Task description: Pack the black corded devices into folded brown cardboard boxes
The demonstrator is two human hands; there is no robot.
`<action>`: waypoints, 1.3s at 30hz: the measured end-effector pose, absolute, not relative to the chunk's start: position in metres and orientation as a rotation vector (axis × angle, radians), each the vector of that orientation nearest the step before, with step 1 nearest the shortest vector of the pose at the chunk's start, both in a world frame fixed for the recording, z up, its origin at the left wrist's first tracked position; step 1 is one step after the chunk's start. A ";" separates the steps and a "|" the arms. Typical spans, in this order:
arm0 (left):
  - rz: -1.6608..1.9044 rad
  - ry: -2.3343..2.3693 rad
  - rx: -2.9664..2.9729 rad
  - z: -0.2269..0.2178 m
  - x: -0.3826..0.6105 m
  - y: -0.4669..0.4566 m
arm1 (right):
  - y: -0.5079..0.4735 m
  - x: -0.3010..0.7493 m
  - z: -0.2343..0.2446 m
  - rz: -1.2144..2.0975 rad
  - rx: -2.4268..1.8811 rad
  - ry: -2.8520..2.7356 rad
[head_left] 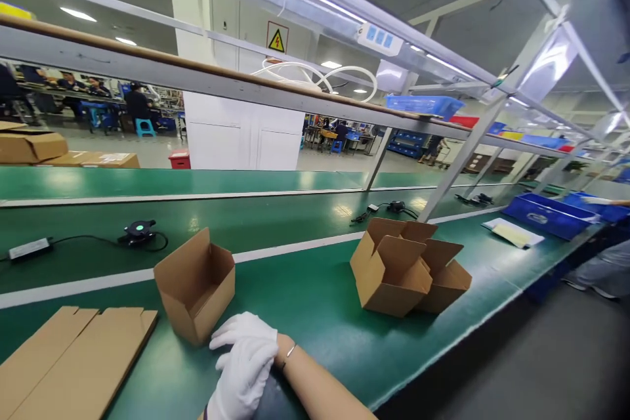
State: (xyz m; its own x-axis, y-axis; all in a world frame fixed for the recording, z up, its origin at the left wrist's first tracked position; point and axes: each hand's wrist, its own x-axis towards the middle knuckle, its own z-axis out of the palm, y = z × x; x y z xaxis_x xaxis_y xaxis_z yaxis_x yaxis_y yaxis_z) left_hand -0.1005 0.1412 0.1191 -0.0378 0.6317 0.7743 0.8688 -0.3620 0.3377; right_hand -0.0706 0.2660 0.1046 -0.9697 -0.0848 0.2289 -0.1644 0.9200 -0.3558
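Note:
My two hands, both in white gloves, rest together on the green belt at the bottom middle. My right hand [242, 330] lies flat with its fingers pointing left, a thin bracelet on the wrist. My left hand [241, 382] lies across it from below, fingers stretched out. Neither holds anything. Just left of my right hand's fingertips stands a small open cardboard box [197, 285], flaps up, apart from the hand by a narrow gap. A stack of flat unfolded cardboard [73, 354] lies at the lower left.
Two more erected boxes [394, 275] sit together on the belt to the right. Further back lie a black puck with a green light [139, 231], a power adapter [29, 248] and cables. Blue bins [546, 215] and a paper [512, 231] lie far right, beside another person [605, 262].

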 end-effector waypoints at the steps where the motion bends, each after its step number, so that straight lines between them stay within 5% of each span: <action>1: -1.358 -1.605 -2.025 0.120 -0.101 0.140 | 0.266 -0.069 0.106 0.587 0.149 -2.867; 9: -1.404 -1.760 -2.091 0.111 -0.103 0.143 | 0.285 -0.040 0.116 0.599 -0.646 -2.510; 16: -0.979 -2.062 -2.536 0.109 -0.101 0.145 | 0.284 -0.042 0.118 0.560 -0.644 -2.497; 29: -0.986 -2.094 -2.543 0.115 -0.100 0.146 | 0.291 -0.045 0.124 0.616 -0.615 -2.514; 39: -0.986 -2.045 -2.522 0.113 -0.101 0.148 | 0.320 -0.041 0.115 0.667 -1.088 -2.333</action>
